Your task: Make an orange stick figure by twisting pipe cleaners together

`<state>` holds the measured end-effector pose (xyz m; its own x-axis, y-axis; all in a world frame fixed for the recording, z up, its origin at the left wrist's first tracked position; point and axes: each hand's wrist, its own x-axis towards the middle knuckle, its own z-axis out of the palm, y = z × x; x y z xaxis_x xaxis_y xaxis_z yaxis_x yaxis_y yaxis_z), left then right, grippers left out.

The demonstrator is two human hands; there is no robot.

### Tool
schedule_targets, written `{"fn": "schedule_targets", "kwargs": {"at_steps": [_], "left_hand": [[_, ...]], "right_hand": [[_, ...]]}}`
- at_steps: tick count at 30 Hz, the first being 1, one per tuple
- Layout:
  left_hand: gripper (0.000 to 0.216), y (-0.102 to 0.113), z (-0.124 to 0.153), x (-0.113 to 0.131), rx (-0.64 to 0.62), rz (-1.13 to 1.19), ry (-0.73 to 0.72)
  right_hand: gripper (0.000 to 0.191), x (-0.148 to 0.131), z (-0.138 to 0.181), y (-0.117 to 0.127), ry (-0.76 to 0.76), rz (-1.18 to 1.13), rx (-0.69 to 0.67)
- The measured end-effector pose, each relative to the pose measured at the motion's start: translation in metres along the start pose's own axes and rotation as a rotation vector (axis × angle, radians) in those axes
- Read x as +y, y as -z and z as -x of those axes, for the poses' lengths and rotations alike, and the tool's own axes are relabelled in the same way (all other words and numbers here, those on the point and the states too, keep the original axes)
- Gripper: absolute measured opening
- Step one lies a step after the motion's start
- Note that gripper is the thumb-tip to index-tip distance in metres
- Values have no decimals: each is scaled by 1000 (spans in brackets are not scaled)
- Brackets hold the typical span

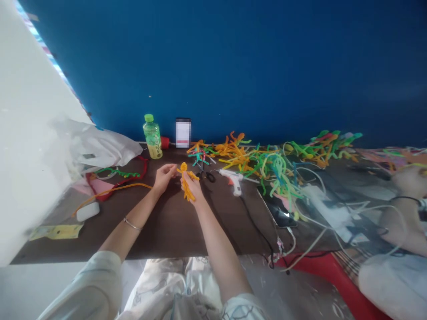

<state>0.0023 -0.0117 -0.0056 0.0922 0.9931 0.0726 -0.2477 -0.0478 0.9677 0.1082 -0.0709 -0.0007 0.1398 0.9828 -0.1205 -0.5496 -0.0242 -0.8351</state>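
Note:
My right hand is closed around an orange pipe-cleaner figure held above the dark brown table. My left hand pinches the upper end of the same figure, just left of it. A long orange pipe cleaner trails from my left hand toward the table's left side. A thin bracelet sits on my left wrist.
A green-capped bottle stands at the back, beside a small white box. Scissors, a white glue gun and a heap of coloured pipe cleaners lie to the right. White plastic bags sit left. Another person's arm rests at far right.

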Motion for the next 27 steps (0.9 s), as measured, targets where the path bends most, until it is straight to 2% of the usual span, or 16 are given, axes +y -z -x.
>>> {"fn": "schedule_targets", "kwargs": {"at_steps": [9,14,17,19,21,27], "left_hand": [[33,4,7,4,-27,243,97],[31,6,13,11,63,381,140],[29,6,18,16,-80,393,212],[26,5,22,18,-126,347,234],[22,5,24,18,-114,275,226],[26,6,25,15,-176,-22,219]], "right_hand": [[28,-6,-5,2,-46,-36,-41],[29,-11,-1,5,-77,-52,-61],[30,-12,2,5,-86,-57,-54],[30,-12,3,5,-93,-56,-50],[31,-12,4,6,-98,-48,-42],[30,-13,4,11,-70,18,20]]}}
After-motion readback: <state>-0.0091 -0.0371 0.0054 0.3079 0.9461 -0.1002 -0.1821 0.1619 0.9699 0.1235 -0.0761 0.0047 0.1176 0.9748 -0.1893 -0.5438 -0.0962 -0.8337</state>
